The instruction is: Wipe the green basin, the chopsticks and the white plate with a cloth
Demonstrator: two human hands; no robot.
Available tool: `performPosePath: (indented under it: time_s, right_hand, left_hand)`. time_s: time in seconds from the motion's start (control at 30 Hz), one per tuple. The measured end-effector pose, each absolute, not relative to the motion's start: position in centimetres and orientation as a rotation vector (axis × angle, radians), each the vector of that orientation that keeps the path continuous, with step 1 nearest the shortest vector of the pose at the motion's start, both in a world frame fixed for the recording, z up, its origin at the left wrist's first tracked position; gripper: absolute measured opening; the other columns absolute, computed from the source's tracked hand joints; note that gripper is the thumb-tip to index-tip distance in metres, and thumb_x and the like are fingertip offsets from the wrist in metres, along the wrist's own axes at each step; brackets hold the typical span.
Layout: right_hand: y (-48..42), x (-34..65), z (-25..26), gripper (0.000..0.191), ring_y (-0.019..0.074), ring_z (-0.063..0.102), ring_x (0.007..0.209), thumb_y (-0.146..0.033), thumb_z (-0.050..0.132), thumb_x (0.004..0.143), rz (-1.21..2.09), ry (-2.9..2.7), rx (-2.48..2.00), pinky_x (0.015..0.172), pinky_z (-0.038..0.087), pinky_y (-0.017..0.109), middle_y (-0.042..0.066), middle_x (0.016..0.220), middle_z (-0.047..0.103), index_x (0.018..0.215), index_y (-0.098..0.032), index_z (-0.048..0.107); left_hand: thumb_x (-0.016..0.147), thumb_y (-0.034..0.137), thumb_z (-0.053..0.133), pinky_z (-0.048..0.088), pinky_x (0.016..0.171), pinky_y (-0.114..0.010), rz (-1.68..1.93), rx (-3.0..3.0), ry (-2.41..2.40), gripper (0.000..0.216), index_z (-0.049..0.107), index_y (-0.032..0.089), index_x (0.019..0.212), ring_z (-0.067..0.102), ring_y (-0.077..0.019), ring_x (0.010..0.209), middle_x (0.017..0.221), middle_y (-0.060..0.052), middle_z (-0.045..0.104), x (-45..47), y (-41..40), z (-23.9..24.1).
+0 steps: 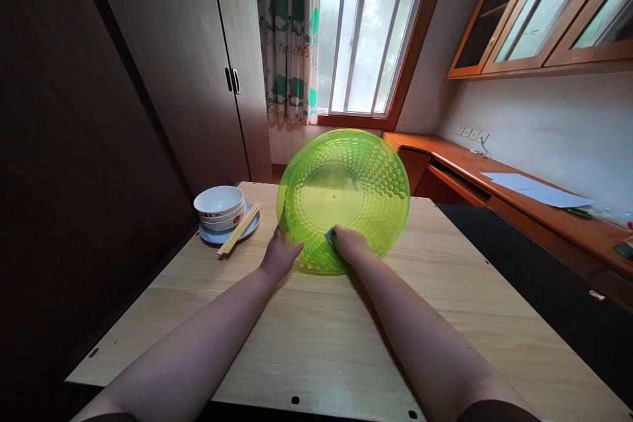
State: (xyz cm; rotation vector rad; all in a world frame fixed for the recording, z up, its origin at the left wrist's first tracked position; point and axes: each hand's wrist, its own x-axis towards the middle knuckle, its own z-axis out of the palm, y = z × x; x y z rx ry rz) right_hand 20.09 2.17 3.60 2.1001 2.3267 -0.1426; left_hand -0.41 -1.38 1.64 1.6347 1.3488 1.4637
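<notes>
- Green basin (pixel 332 194) is leaning steeply over the middle of the table (pixel 316 336), its broad face turning toward the person; whether its lower rim is touching the wood, I cannot tell.
- The pale wooden tabletop is showing 2 dark holes along its near edge.
- Behind, a window (pixel 363 33) is letting in light beside a patterned curtain (pixel 289 39); a dark wardrobe (pixel 178 46) is lining the left side.
- On the right, an orange-brown desk (pixel 445 153) is carrying white paper (pixel 537 190), with a glass-fronted cabinet (pixel 537 56) hanging above.
- On the table's left, 3 stacked bowls (pixel 218 203) are sitting on a plate (pixel 210 236), chopsticks (pixel 240 231) lying across its rim, all apart from the basin.
- The left hand (pixel 281 257) is gripping the basin's lower left rim, which is hiding its fingers.
- The right hand (pixel 350 244) is closing around a small cloth (pixel 329 236) against the basin's face.
</notes>
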Motion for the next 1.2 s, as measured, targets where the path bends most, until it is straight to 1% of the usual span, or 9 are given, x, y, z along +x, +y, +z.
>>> performPosePath:
  time_s: [0.13, 0.23, 0.47, 0.77, 0.87, 0.97, 1.03, 1.1, 1.2]
  right_hand:
    - [2.7, 21.4, 3.9, 0.032, 0.0246, 0.067, 0.096, -0.016, 0.035, 0.094, -0.134, 2.187, 2.222, 0.072, 0.045, 0.03, 0.015, 0.103, 0.07, 0.117, -0.018, 0.057]
    - [2.6, 21.2, 3.8, 0.03, 0.0246, 0.068, 0.096, -0.017, 0.036, 0.095, -0.129, 2.202, 2.211, 0.074, 0.045, 0.03, 0.015, 0.103, 0.07, 0.117, -0.018, 0.057]
    - [1.9, 19.3, 3.2, 0.027, 0.0218, 0.067, 0.097, -0.029, 0.036, 0.098, -0.126, 2.421, 2.015, 0.077, 0.044, 0.03, 0.007, 0.105, 0.071, 0.11, -0.025, 0.06]
    - [3.0, 21.4, 3.6, 0.033, 0.0267, 0.067, 0.1, -0.013, 0.035, 0.092, -0.139, 2.171, 2.227, 0.073, 0.047, 0.032, 0.015, 0.104, 0.07, 0.117, -0.018, 0.057]
    - [3.0, 21.4, 3.5, 0.033, 0.0257, 0.067, 0.1, -0.013, 0.036, 0.092, -0.156, 2.164, 2.232, 0.074, 0.047, 0.032, 0.015, 0.104, 0.07, 0.117, -0.018, 0.058]
    - [3.0, 21.3, 3.5, 0.033, 0.0259, 0.067, 0.1, -0.014, 0.036, 0.092, -0.162, 2.185, 2.225, 0.074, 0.046, 0.031, 0.016, 0.105, 0.07, 0.114, -0.018, 0.06]
    - [3.0, 21.3, 3.5, 0.033, 0.0264, 0.067, 0.1, -0.015, 0.036, 0.092, -0.163, 2.212, 2.213, 0.073, 0.046, 0.032, 0.016, 0.105, 0.07, 0.113, -0.017, 0.061]
    - [3.0, 21.3, 3.4, 0.033, 0.0266, 0.067, 0.099, -0.018, 0.035, 0.093, -0.164, 2.253, 2.188, 0.072, 0.045, 0.032, 0.016, 0.105, 0.07, 0.112, -0.017, 0.062]
    - [2.7, 20.9, 3.4, 0.032, 0.0248, 0.066, 0.098, -0.024, 0.036, 0.095, -0.169, 2.353, 2.114, 0.074, 0.044, 0.031, 0.013, 0.108, 0.07, 0.112, -0.019, 0.062]
  left_hand:
    - [0.069, 0.017, 0.064, 0.043, 0.104, -0.041, 1.461, 1.633, 1.336, 0.063, 0.047, 0.017, 0.13, 0.056, -0.0273, 0.121, 0.126, -0.01, 0.062, -0.4, -1.6, 1.8]
    - [0.069, 0.017, 0.065, 0.044, 0.103, -0.041, 1.467, 1.632, 1.344, 0.06, 0.049, 0.017, 0.127, 0.057, -0.0277, 0.119, 0.124, -0.01, 0.063, -0.4, -1.6, 1.7]
    - [0.067, 0.017, 0.066, 0.046, 0.1, -0.041, 1.466, 1.603, 1.362, 0.06, 0.049, 0.017, 0.125, 0.059, -0.028, 0.116, 0.12, -0.01, 0.064, -0.4, -1.4, 1.6]
    - [0.069, 0.019, 0.067, 0.041, 0.106, -0.045, 1.445, 1.627, 1.385, 0.068, 0.046, 0.018, 0.134, 0.055, -0.0302, 0.123, 0.128, -0.011, 0.061, -0.6, -1.3, 1.4]
    - [0.074, 0.023, 0.069, 0.039, 0.109, -0.045, 1.457, 1.634, 1.324, 0.078, 0.036, 0.02, 0.144, 0.052, -0.0296, 0.127, 0.135, -0.012, 0.057, -0.7, -1.3, 1.4]
    - [0.078, 0.03, 0.069, 0.029, 0.116, -0.044, 1.508, 1.674, 1.152, 0.092, 0.015, 0.025, 0.153, 0.038, -0.0274, 0.14, 0.152, -0.012, 0.039, -0.9, -1.3, 1.5]
    - [0.08, 0.034, 0.069, 0.024, 0.118, -0.045, 1.522, 1.69, 1.08, 0.096, 0.008, 0.025, 0.154, 0.03, -0.0269, 0.144, 0.157, -0.012, 0.031, -1.0, -1.2, 1.5]
    - [0.079, 0.037, 0.07, 0.024, 0.118, -0.046, 1.476, 1.673, 1.116, 0.093, 0.015, 0.024, 0.153, 0.033, -0.0278, 0.143, 0.154, -0.013, 0.037, -1.0, -1.1, 1.3]
    - [0.074, 0.04, 0.074, 0.032, 0.114, -0.048, 1.367, 1.604, 1.217, 0.081, 0.037, 0.02, 0.143, 0.046, -0.0302, 0.134, 0.141, -0.014, 0.052, -0.7, -0.8, 0.8]
